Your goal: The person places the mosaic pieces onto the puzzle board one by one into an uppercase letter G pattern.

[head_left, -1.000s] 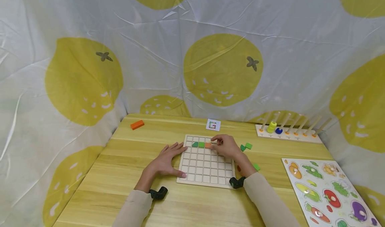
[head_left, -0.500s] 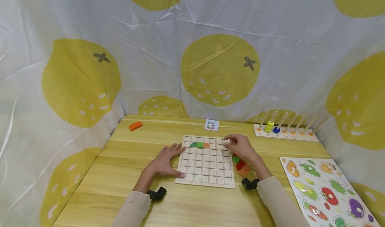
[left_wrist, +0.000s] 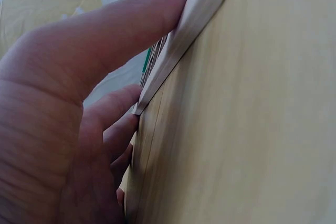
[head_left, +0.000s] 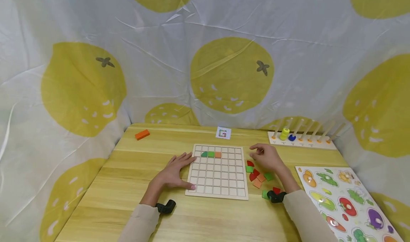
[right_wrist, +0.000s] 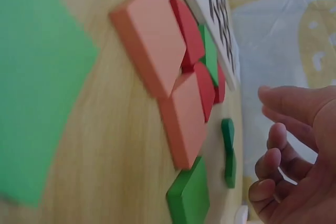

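A wooden grid board (head_left: pixel 217 181) lies on the table, seen in the head view. In one of its upper rows sit a dark green curved piece (head_left: pixel 204 154), a light green square (head_left: pixel 211 154) and an orange square (head_left: pixel 217 154), side by side. My left hand (head_left: pixel 173 173) rests against the board's left edge, fingers spread, thumb (left_wrist: pixel 121 32) on the rim near the corner. To the right of the board, my right hand (head_left: pixel 267 158) is above the table with loosely bent fingers and nothing between them. Loose red pieces (head_left: pixel 254 174), orange squares (head_left: pixel 257 183) and green squares (head_left: pixel 268 177) lie below it.
A pattern card (head_left: pixel 223 133) lies behind the board. An orange block (head_left: pixel 142 134) is at the back left. A peg stand (head_left: pixel 304 145) with yellow and blue beads stands at the back right, and a vegetable puzzle board (head_left: pixel 347 199) lies at the right. A patterned curtain (head_left: pixel 160 74) surrounds the table.
My right hand has moved rightward from beside the orange square, off the board to above the loose pieces, uncovering more of them. My left hand stays at the board's edge.
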Available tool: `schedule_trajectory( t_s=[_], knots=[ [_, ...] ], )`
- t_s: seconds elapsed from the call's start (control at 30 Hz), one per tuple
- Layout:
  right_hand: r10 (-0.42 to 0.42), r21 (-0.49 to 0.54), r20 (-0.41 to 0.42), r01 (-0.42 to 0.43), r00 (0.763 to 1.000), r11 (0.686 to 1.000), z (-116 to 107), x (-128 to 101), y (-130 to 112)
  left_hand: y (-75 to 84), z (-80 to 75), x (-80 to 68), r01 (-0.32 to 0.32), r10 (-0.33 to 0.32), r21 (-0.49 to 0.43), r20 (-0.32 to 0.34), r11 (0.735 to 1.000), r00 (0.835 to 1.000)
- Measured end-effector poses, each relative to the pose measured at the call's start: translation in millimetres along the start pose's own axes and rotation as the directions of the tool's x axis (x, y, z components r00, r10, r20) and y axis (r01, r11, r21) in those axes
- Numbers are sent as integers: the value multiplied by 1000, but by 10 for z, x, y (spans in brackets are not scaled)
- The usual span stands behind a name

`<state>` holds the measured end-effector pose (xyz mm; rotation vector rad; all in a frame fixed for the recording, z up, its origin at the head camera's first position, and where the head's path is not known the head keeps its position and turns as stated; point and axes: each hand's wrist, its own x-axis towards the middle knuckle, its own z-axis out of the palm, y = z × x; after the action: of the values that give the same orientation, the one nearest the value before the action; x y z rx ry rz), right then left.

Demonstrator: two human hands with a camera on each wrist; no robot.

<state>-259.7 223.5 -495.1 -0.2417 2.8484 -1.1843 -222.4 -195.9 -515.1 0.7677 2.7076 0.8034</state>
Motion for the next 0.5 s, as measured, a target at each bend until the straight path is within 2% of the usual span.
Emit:
schedule_trajectory(
  t_s=[0.3,0.5],
  knots=[
    [-39,-28,27,40,999,999,-65,-18,156,-9,9,-5,6,-6,7,-1,1000,1000],
    [-57,-75,84,64,995,995,-52,18,205,-12,12,6,5,-5,14,0,1000,1000]
  ],
)
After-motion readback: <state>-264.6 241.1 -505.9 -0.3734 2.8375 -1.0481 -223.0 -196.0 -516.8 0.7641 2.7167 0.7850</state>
